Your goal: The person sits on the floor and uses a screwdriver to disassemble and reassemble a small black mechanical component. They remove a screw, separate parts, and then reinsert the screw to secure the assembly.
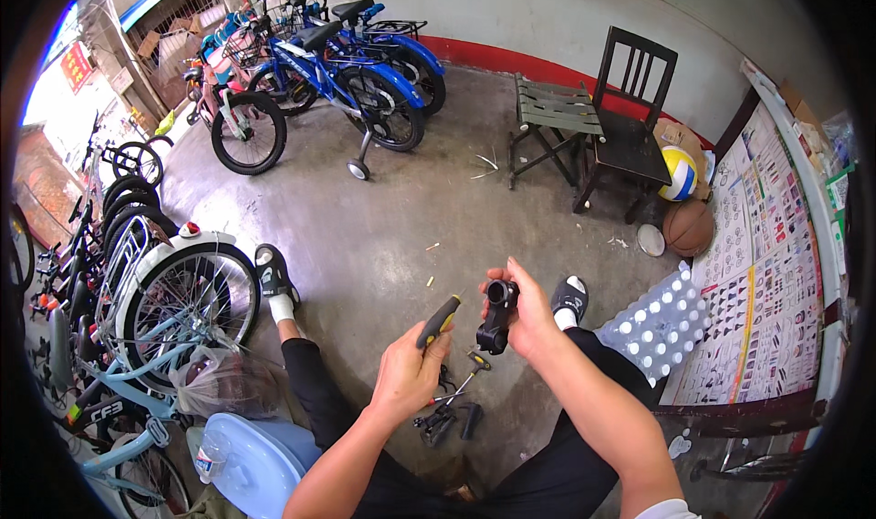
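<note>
We record: white wall [520,17], red base band [470,53]; grey concrete floor [365,209]; black slat-backed chair [630,145]; grey-green strapped folding stool [552,110]; bright daylight, left.

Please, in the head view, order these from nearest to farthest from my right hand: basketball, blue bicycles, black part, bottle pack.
1. Black part: held in the right hand.
2. Bottle pack: to its right.
3. Basketball: farther ahead, right side.
4. Blue bicycles: far ahead, left side.
</note>
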